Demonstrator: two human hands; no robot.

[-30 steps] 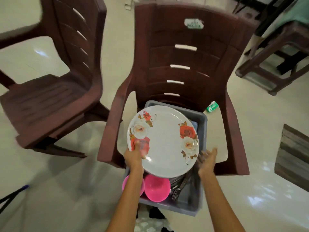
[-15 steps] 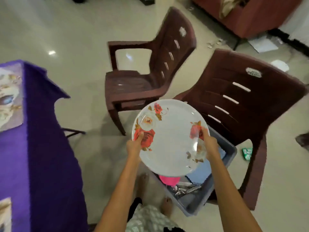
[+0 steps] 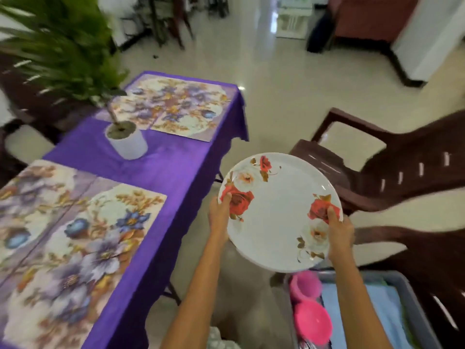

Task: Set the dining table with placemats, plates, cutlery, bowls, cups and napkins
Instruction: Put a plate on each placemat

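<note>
I hold a white plate (image 3: pixel 278 217) printed with red and cream roses in both hands, in the air over the floor between the purple-draped worktop (image 3: pixel 161 170) and the brown plastic chairs (image 3: pixel 392 172). My left hand (image 3: pixel 219 217) has its grip clamped on the plate's left rim, thumb laid on a red rose; my right hand (image 3: pixel 339 231) is clamped on the opposite rim, thumb on the other red rose. I judge the two-sided hold is there to keep the wide, shallow dish level and steady while it travels, and to let me lower it flat rather than on edge. The plate is clear of the worktop, not yet touching it, and tilts slightly toward me. On the worktop the floral placemats are already down: a near placemat (image 3: pixel 75 238) at my left and a far placemat (image 3: pixel 173 107) at the other end, which I read as the landing spots for plates. Between them stands a white pot (image 3: pixel 128 142) with a green plant (image 3: pixel 57 46), set in the middle of the cloth as a centrepiece and out of the settings' way. At lower right a grey tub (image 3: pixel 412 311) sits on a chair seat, serving, I take it, as the supply: pink bowls (image 3: pixel 312 323) and a pale blue cloth (image 3: pixel 372 313) lie inside. The view is blurred in places, and any cutlery in the tub is too indistinct for me to confirm.
</note>
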